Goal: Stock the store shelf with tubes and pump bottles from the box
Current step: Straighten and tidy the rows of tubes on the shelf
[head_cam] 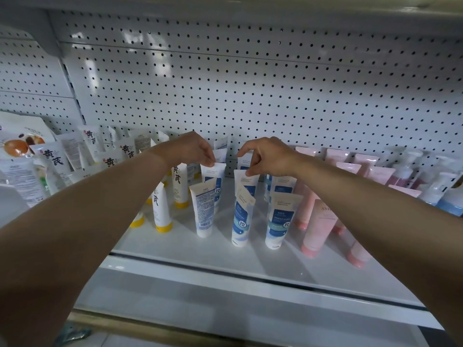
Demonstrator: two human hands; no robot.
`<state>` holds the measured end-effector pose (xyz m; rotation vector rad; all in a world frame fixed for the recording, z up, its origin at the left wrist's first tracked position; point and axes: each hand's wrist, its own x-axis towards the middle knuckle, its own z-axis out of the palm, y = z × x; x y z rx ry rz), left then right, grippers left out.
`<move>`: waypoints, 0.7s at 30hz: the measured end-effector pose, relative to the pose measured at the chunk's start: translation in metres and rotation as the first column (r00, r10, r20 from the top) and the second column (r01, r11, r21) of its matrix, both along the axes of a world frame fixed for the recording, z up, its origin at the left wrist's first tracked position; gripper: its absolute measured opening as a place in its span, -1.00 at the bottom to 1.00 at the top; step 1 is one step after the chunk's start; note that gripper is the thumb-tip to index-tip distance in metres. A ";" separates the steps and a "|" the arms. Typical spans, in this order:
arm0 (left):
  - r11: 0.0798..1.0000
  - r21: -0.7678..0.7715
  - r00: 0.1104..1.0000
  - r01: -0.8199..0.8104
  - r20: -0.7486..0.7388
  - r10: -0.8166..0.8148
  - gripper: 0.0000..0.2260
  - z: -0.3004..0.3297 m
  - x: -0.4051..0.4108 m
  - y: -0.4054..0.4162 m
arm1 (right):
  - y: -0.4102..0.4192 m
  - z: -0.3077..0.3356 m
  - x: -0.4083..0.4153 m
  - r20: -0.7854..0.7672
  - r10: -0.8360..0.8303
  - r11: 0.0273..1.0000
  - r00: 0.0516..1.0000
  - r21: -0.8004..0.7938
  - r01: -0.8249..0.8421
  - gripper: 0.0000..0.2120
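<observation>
Both arms reach into the white shelf. The left hand pinches the top crimped edge of a blue-white tube in the 2nd row; the tube hangs just under the fingertips and stands cap-down on the shelf. The right hand pinches the top edge of another blue-white tube w/ thumb and forefinger; this tube is upright too, cap on the shelf, directly below the grip. A tube with its back label facing out stands in front, between the two hands. Yellow-cap tubes are at left, pink tubes at right, and probably pump bottles far right, blurred.
</observation>
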<state>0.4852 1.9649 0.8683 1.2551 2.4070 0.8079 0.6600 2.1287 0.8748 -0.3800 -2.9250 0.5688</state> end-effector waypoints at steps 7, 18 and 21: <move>1.000 -0.017 1.000 -0.003 -0.023 0.003 -0.85 0.001 -0.001 0.001 | -0.004 0.000 -0.001 -0.010 -0.004 1.000 1.000 0.020 0.005 -0.56; 1.000 -0.028 0.999 -0.007 -0.035 0.006 -0.85 0.001 0.000 0.002 | -0.004 0.000 0.000 0.001 0.003 1.000 1.000 -0.012 -0.003 -0.57; 1.000 -0.011 1.000 -0.001 -0.017 0.001 -0.85 0.001 0.000 0.001 | -0.005 0.002 0.003 -0.027 -0.017 1.000 0.999 -0.006 0.017 -0.60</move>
